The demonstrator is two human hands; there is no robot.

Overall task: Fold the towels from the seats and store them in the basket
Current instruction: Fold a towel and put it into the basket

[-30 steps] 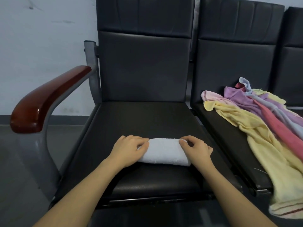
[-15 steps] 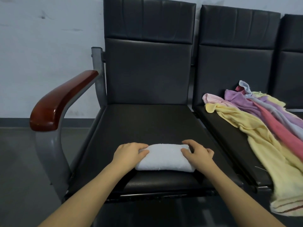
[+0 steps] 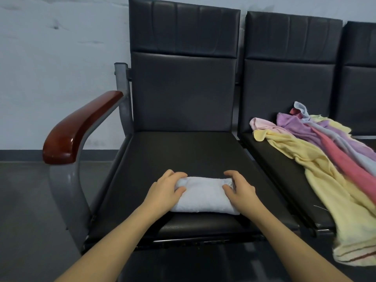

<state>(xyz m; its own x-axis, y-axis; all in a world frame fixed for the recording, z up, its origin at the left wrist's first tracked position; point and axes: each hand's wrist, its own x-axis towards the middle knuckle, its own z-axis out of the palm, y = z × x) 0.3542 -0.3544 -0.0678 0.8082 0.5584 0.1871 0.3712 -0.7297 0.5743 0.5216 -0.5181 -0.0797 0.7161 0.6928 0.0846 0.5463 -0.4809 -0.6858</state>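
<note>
Gripping the folded white towel (image 3: 203, 197) at both ends: our left hand (image 3: 164, 189) curls fingers and thumb round its left end, our right hand (image 3: 239, 190) round the right. Towel lies between the hands on the front of the black seat (image 3: 183, 151). Right of our right hand, a pile of coloured towels (image 3: 317, 159) drapes over the next seat (image 3: 270, 159). Wooden armrest (image 3: 79, 127) up left of the left hand.

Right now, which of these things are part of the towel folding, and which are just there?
Part of the job:
- folded white towel, gripped at its ends by the left hand and right hand
- pile of unfolded coloured towels on the next seat

Just there:
- wooden armrest
- seat backs
- wall

No basket is in view.
</note>
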